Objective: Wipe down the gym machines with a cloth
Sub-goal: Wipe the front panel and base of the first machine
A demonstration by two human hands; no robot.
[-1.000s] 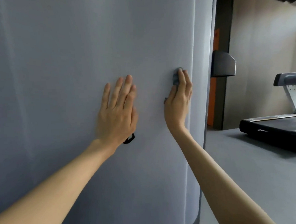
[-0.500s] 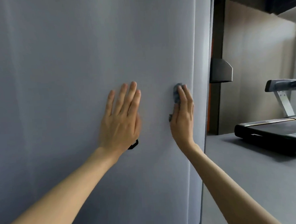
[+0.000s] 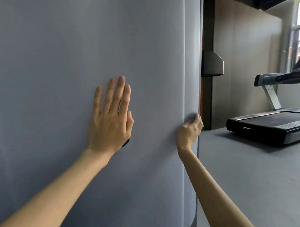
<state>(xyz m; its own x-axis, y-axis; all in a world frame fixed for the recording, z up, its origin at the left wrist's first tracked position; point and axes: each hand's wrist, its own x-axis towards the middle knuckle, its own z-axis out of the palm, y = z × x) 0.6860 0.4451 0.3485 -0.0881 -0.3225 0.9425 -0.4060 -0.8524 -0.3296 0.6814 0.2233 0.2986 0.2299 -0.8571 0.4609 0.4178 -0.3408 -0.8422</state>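
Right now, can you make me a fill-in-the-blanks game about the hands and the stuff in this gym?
1. Fingers straight, the left hand lies ____ against the grey panel.
2. The right hand grips the cloth at the panel's ____ edge.
3. The treadmill has a ____ base.
Missing words: flat, right, black.

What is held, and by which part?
The right hand grips a small grey cloth, bunched under its fingers. The left hand lies flat on the grey panel, gripping nothing.
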